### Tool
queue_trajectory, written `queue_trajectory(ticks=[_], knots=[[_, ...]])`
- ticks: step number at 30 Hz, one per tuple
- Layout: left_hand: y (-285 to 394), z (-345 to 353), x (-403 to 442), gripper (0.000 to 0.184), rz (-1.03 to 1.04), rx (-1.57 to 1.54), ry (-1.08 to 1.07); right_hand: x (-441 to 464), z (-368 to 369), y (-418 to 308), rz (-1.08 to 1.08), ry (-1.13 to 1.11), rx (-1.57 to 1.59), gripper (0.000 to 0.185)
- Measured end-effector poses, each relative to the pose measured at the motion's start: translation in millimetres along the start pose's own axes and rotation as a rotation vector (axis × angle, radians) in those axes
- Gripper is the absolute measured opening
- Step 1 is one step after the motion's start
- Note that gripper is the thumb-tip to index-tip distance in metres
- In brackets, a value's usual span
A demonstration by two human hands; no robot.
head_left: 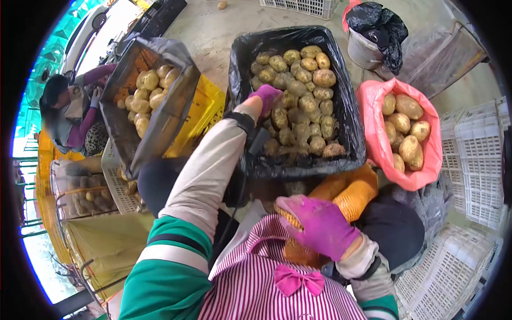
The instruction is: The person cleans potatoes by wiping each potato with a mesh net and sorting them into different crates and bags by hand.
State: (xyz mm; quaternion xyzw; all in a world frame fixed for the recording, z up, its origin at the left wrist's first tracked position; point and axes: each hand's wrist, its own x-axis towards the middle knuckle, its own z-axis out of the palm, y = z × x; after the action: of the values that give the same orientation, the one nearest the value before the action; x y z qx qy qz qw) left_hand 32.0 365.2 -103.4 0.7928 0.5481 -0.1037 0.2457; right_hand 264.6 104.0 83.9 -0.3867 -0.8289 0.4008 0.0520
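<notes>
My left hand (266, 98), in a pink glove, reaches over the left side of a black-lined crate (349, 120) full of potatoes (308, 104). It is at the potatoes, its fingers blurred and partly hidden, so their grip cannot be made out. Below the crate, my right hand (320, 225), also gloved in pink, is closed round the rim of an orange mesh bag (354, 194) in front of the striped apron. The bag's inside is mostly hidden by this hand. To the right of the crate stands a pink bag (373, 114) with larger potatoes in it.
A grey-lined yellow crate (205, 109) of potatoes stands left, with a co-worker (77, 109) beyond it. White plastic crates (472, 154) are stacked at right. A bucket (364, 50) with a black bag stands at the upper right. Another white crate (301, 6) is at the top.
</notes>
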Motion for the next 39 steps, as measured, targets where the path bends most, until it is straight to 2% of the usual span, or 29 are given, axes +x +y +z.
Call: queue_trajectory(ticks=[1,3,4,5,7,8,10,11,12,14,15,16,18,19,20,23,24,26,27,29,31,33,36,38,39], knots=[[-0.9,5.2,16.1,0.033,0.008,0.052,0.018,0.9,-4.5,4.4,0.013,0.017,-0.001,0.039],[5.6,11.7,42.7,0.043,-0.090,-0.089,0.090,1.5,-4.3,16.6,0.012,0.075,-0.013,0.040],[13.0,17.6,50.1,0.055,-0.309,-0.625,0.260,2.6,-5.3,21.0,0.016,0.080,-0.009,0.040],[17.8,22.4,63.2,0.055,-0.305,-0.624,0.254,2.5,-6.9,24.5,0.036,0.081,-0.010,0.040],[25.1,35.4,88.7,0.067,-0.492,-0.550,0.242,2.6,-7.0,31.8,0.057,0.091,-0.009,0.042],[40.1,34.1,89.1,0.067,-0.490,-0.550,0.241,2.1,-6.7,34.5,0.059,0.091,-0.009,0.042],[74.7,24.3,77.7,0.075,-0.592,-0.375,0.575,0.5,-7.3,38.8,0.058,0.105,-0.051,0.046],[72.6,25.5,86.8,0.075,-0.393,-0.344,0.674,-0.3,-8.4,39.9,0.066,0.083,-0.053,0.050],[73.7,26.8,97.8,0.075,-0.390,-0.344,0.672,-0.6,-11.3,40.3,0.069,0.086,-0.053,0.050],[79.9,32.0,118.3,0.076,-0.162,-0.059,1.007,-0.5,-17.0,37.4,0.080,0.090,-0.020,0.049],[88.4,21.5,117.8,0.065,-0.244,-0.112,0.981,-1.0,-18.9,36.1,0.082,0.091,-0.017,0.049],[91.8,6.4,118.5,0.065,-0.240,-0.110,0.983,-0.3,-20.9,36.0,0.108,0.056,0.024,0.051],[87.4,-20.9,131.0,0.061,-0.323,-0.180,0.496,-0.2,-20.6,39.6,0.137,0.025,0.055,0.053],[79.9,-27.9,142.5,0.063,-0.298,-0.160,0.404,-1.2,-16.5,41.8,0.133,0.042,0.037,0.055],[73.6,-31.8,150.4,0.063,-0.293,-0.159,0.407,-0.7,-14.0,44.5,0.129,0.061,0.020,0.057],[55.4,-41.7,157.9,0.062,-0.099,-0.129,0.282,2.3,-14.6,46.5,0.126,0.062,0.005,0.060],[54.4,-42.5,152.5,0.062,-0.103,-0.135,0.285,2.7,-20.1,44.2,0.124,0.056,0.000,0.060],[54.8,-48.7,132.5,0.058,-0.117,-0.579,0.448,4.4,-33.8,35.8,0.124,0.089,0.001,0.054],[54.1,-58.3,114.2,0.050,-0.002,-0.857,0.389,4.3,-32.6,35.8,0.116,0.090,-0.004,0.054],[69.0,-77.7,43.7,0.047,0.211,-1.888,-0.048,3.2,-23.1,38.7,0.036,0.227,-0.052,0.052],[74.0,-76.0,-11.5,0.048,0.341,-2.077,-0.167,3.9,-18.3,41.1,0.018,0.289,-0.023,0.048],[92.9,-80.1,-78.1,0.058,0.324,-2.042,-0.117,5.8,-23.7,36.7,0.033,0.390,0.030,0.039],[106.0,-65.6,-146.0,0.062,0.337,-2.131,-0.118,7.0,-29.3,28.7,0.128,0.565,0.105,0.042],[119.4,-55.7,-180.6,0.064,0.344,-2.216,-0.117,9.2,-30.6,24.5,0.098,0.768,0.107,0.042],[128.0,-52.7,-196.4,0.064,0.331,-2.203,-0.047,10.9,-30.3,22.8,0.063,0.858,0.134,0.041]])
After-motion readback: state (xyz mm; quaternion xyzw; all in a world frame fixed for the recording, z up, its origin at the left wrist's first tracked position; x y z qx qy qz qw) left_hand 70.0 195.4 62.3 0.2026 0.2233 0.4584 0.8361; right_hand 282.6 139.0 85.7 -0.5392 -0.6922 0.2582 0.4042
